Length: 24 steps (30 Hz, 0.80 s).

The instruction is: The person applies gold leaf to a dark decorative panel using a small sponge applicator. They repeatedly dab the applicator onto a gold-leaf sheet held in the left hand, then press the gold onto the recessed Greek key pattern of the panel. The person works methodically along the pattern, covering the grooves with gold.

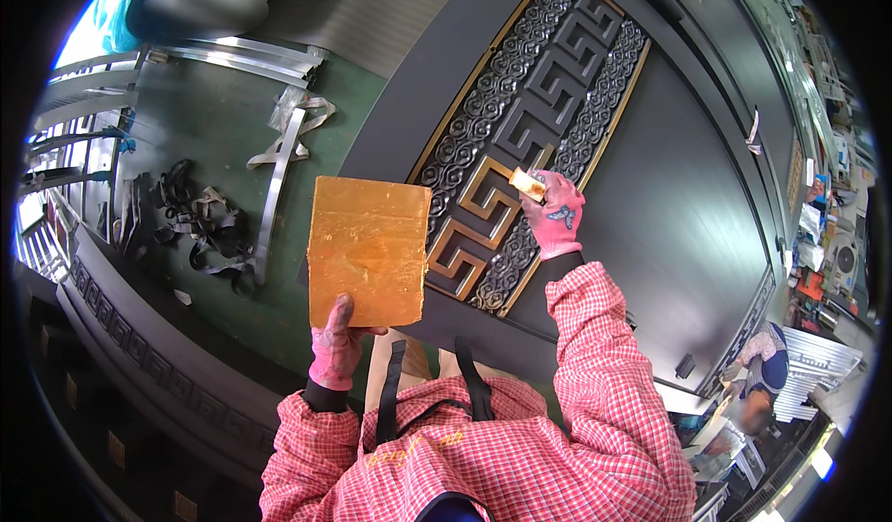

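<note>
My left hand (337,344), in a stained pink glove, holds a flat rectangular board (369,250) coated in gold-orange paint by its lower edge, thumb on top. A small pale block or pad (527,184) with gold stains is gripped in my right hand (555,208), also gloved in pink. That hand is over a relief panel (543,110) on a dark grey door-like surface. The near part of the panel's raised key pattern (453,243) is gold; the farther part is dark grey. Dark scrollwork bands run along both sides, edged by gold strips.
On the green floor left lie a metal strip (275,201) and tangled dark straps (202,222). A long dark piece with key pattern (139,348) stands at lower left. Another person (763,368) works at the far right, beside stacked metal profiles (822,361).
</note>
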Tool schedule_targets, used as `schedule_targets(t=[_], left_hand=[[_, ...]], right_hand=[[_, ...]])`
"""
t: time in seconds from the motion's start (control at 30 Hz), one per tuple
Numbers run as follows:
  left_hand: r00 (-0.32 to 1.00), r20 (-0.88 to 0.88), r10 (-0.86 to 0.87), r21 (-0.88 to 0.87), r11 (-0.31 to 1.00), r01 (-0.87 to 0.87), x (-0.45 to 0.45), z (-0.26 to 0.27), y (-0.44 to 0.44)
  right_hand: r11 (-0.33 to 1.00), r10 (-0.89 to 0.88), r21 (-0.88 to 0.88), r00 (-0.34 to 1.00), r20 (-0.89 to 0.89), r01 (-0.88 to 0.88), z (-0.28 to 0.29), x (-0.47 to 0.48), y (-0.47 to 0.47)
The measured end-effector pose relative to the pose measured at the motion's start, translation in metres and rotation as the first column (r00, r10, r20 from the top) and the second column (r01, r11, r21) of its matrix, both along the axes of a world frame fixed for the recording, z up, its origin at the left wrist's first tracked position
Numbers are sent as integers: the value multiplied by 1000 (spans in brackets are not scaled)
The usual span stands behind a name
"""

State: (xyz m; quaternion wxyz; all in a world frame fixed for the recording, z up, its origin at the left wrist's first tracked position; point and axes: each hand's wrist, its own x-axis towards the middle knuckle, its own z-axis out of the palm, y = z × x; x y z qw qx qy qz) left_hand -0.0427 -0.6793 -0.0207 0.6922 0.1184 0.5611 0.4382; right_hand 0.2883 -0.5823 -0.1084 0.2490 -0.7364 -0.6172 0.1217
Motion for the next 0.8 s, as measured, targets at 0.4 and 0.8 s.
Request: schedule_targets(t=[0.4, 0.8], left_hand=[[999, -30, 36, -6, 999, -36, 6, 5, 6], [1000, 9, -6, -105, 994, 7, 14, 11, 8]], right_hand=[[955, -295, -88, 942, -162, 284, -13, 27, 22], [879, -472, -277, 792, -387, 389, 18, 17, 26]])
